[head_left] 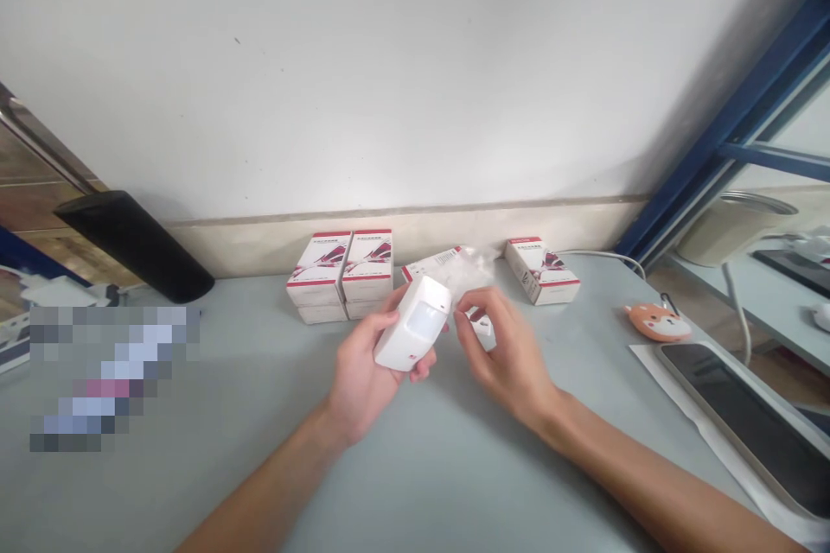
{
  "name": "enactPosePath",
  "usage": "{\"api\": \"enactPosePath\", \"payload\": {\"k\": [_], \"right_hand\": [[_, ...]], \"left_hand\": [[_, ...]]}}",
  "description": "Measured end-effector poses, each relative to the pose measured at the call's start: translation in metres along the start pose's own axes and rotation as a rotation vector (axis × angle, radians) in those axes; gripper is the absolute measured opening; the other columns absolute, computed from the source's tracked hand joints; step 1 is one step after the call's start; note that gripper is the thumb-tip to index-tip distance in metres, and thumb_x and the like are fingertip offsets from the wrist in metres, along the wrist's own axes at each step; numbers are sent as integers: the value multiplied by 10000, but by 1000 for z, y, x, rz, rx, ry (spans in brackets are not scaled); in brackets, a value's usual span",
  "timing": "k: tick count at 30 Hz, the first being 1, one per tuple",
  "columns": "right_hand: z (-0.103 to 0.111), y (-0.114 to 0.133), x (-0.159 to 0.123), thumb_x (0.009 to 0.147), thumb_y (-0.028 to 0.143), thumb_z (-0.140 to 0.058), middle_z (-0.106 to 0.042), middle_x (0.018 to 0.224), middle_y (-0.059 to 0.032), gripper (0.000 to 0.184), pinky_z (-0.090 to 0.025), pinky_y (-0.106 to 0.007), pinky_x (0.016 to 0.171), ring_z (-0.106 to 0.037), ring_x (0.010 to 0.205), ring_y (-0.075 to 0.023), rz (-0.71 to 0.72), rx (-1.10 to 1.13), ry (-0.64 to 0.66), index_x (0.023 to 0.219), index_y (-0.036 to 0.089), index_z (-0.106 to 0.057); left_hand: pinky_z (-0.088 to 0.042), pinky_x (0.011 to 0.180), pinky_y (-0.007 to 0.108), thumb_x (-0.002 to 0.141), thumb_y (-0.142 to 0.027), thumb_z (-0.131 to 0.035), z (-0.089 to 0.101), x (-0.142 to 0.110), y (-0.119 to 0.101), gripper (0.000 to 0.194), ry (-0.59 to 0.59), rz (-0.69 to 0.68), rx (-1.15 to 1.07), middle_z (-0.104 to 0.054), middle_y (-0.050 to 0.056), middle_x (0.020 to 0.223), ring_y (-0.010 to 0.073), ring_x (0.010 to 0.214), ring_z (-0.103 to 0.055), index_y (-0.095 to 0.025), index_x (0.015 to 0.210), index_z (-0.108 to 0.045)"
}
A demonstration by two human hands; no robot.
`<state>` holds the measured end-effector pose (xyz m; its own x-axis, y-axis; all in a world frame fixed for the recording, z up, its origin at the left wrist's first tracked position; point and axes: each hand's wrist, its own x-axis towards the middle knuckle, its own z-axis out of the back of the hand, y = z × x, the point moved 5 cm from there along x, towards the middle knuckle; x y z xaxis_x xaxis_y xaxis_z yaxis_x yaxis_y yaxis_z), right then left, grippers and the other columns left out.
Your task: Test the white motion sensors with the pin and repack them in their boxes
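White plastic fills the grip of my left hand (363, 363): a small boxy sensor (415, 328) with a rounded front and a paler window across its upper half. I hold it up off the grey table (402, 484), tilted so its top leans to the right, thumb along the near side and fingers curled around beneath and behind it. A tiny red mark shows low on its face.

My right hand (509, 350) hangs just beside the sensor's upper right edge, its thumb and forefinger bent in until the tips nearly meet. I cannot tell whether they pinch something small or whether they touch the sensor. Partly behind those fingers lies a little white piece (482, 327).

Beyond my hands, near the wall (389, 60), one box (428, 263) lies low with its barcode showing, and a crumpled clear bag (476, 268) rests against it. To the left, red-and-white cartons (317, 263) stand in two stacks side by side; to the right, a single carton (541, 268) sits apart, a white cable (622, 257) running behind it. Farther right, an orange animal-faced case (658, 322) lies beside a phone (745, 423) on white paper (652, 363). At far left leans a long black object (146, 246).
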<state>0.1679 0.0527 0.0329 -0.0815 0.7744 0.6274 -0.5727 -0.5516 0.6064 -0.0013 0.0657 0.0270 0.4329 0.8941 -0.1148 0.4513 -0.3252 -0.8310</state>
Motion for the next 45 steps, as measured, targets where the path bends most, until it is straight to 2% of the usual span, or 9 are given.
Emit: {"api": "enactPosePath", "payload": {"k": [7, 10, 16, 22, 30, 37, 39, 42, 45], "right_hand": [[4, -2, -3, 973, 219, -576, -698, 1008, -35, 195, -541, -387, 803, -657, 887, -212, -89, 84, 17, 1153, 271, -524], [6, -2, -1, 966, 208, -558, -687, 998, -32, 278, -534, -390, 802, -649, 899, -212, -111, 103, 56, 1235, 277, -544], [12, 4, 6, 1022, 286, -560, -656, 1002, -45, 95, -527, -359, 777, -618, 860, -189, -115, 189, -3, 1077, 252, -630], [6, -1, 4, 1032, 279, -577, -669, 899, -7, 82, -520, -321, 775, -626, 817, -162, -205, 317, -28, 968, 242, -612], [-6, 10, -4, 1055, 253, -518, -669, 1012, -29, 88, -495, -334, 813, -613, 906, -176, -63, 193, 190, 1050, 252, -606], [-8, -14, -6, 984, 552, -638, -659, 1093, -23, 332, -565, -367, 835, -697, 896, -184, -564, 509, 52, 1107, 268, -517], [-13, -14, -4, 968, 606, -636, -675, 1200, -56, 435, -575, -409, 907, -720, 953, -211, -637, 638, 179, 1223, 269, -534], [-15, -10, 2, 993, 602, -594, -714, 1231, -81, 440, -533, -441, 1036, -708, 1082, -247, -536, 727, 342, 1247, 243, -620], [-10, -13, 6, 969, 560, -653, -734, 1215, -73, 405, -524, -417, 1037, -690, 1119, -250, -439, 594, 265, 1218, 241, -663]], "left_hand": [[-424, 671, 313, 993, -412, -510, 7, -1, 4, 508, 1, -38, 220, -670, 42, 815, 209, 704, -616, -272, 1480, -466], [-454, 693, 313, 999, -453, -546, 7, -4, 2, 480, 4, -79, 413, -687, 46, 901, 199, 735, -623, -297, 1449, -484], [-483, 783, 310, 1037, -480, -524, 1, -9, -2, 388, 0, -151, 644, -655, 54, 1209, 180, 870, -596, -332, 1395, -501], [-485, 812, 330, 1060, -547, -461, 3, -7, 7, 402, 19, -112, 764, -635, 32, 1201, 178, 874, -561, -387, 1427, -427], [-489, 681, 302, 1017, -529, -536, 18, 3, 22, 490, -119, -44, 465, -673, 13, 939, 168, 720, -597, -322, 1449, -433], [-468, 632, 326, 1023, -519, -502, 5, 2, 19, 381, 58, -20, 52, -698, 63, 934, 186, 649, -639, -219, 1255, -537], [-496, 694, 341, 1018, -548, -536, 6, 2, 17, 415, 77, -27, 95, -721, 84, 1015, 202, 730, -672, -223, 1275, -553], [-520, 906, 363, 975, -519, -666, 17, 6, 11, 452, 25, -100, 301, -715, 98, 1274, 260, 1079, -694, -257, 1335, -587], [-501, 1018, 384, 936, -491, -734, 28, 13, 5, 400, 9, -197, 450, -698, 96, 1364, 312, 1266, -633, -234, 1237, -674]]}}
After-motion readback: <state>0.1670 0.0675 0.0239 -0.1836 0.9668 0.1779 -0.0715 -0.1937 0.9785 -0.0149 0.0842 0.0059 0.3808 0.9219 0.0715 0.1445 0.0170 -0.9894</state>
